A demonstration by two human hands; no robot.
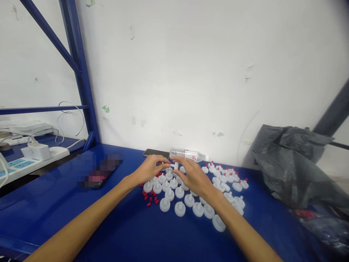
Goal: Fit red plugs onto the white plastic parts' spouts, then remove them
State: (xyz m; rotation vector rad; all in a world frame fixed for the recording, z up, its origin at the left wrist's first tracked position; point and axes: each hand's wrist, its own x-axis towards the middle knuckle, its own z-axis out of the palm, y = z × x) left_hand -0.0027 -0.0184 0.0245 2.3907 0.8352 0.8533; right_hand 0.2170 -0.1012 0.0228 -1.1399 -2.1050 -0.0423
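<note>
My left hand (151,168) and my right hand (192,175) meet over a blue table (131,233), fingertips pinched together on one small white plastic part (175,166). Below them lie several white round caps with stems (180,208) in rows. Small red plugs (151,199) are scattered just left of the caps, under my left wrist. More white caps fitted with red plugs (228,177) lie to the right of my right hand.
A clear water bottle (189,155) lies on its side by the wall, next to a dark phone (156,153). A black plastic bag (294,163) fills the right. A second phone (99,173) lies left. A power strip with a charger (32,156) sits beyond the blue frame post (81,72).
</note>
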